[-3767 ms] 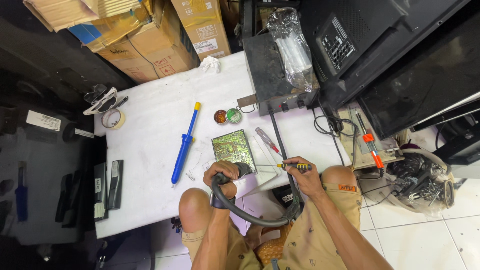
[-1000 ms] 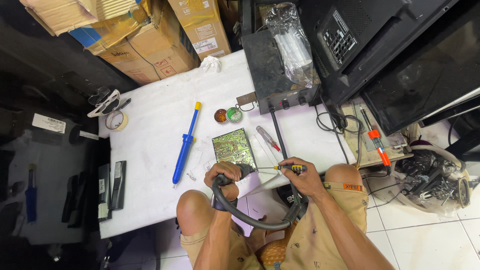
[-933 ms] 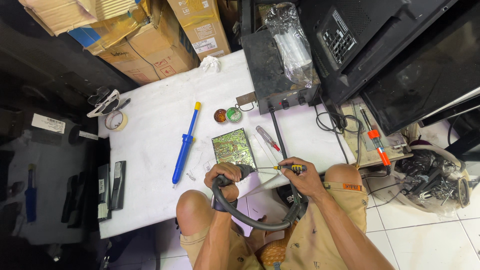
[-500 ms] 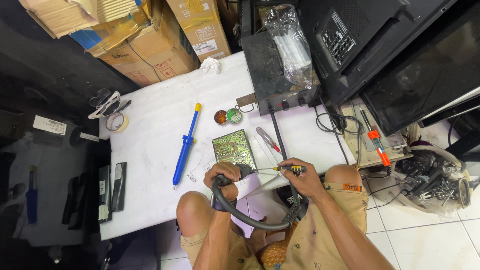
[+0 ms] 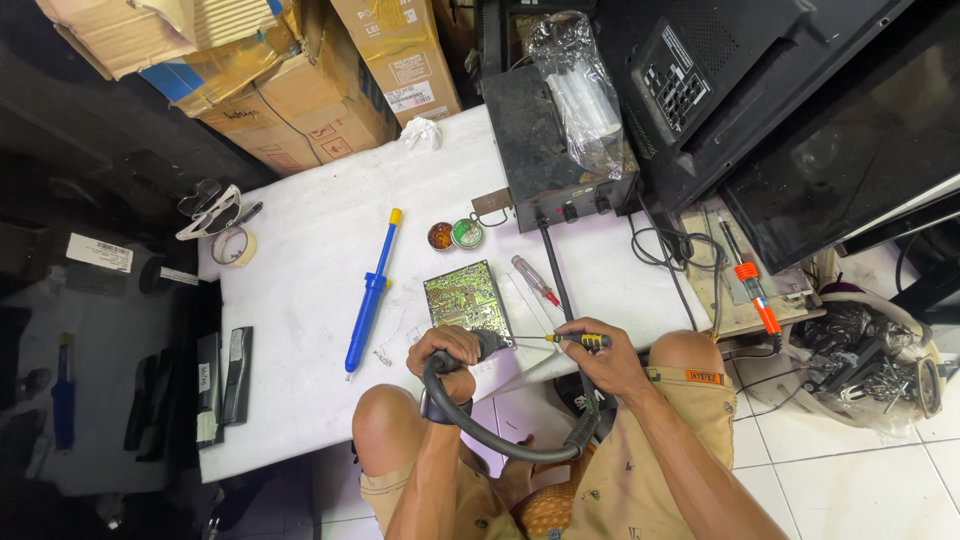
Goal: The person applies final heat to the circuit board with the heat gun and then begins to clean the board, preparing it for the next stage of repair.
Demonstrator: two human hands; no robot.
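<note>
Landmark: green circuit board (image 5: 466, 302), lying flat on the white worktop (image 5: 310, 250), just ahead of both hands.
Left hand (image 5: 447, 352): fingers wrapped tight round the dark handle of a hot-air tool (image 5: 487, 344), at the near edge of the circuit board; nozzle tip hidden by the fingers.
Hose (image 5: 520, 447): thick, black, loops from the left hand down between the knees and up toward the right hand.
Right hand (image 5: 600, 352): closed on a yellow-and-black handled pick (image 5: 578, 341), right of the circuit board; its thin tip points left toward the board's near corner.
Blue desoldering pump (image 5: 372, 292): left of the circuit board, apart from it.
2 small round tins (image 5: 453, 235): just beyond the circuit board, side by side.
Red-handled screwdriver (image 5: 535, 281): right of the circuit board.
Black station box (image 5: 550, 150): beyond the circuit board, to the right, with a clear plastic bag on top.
</note>
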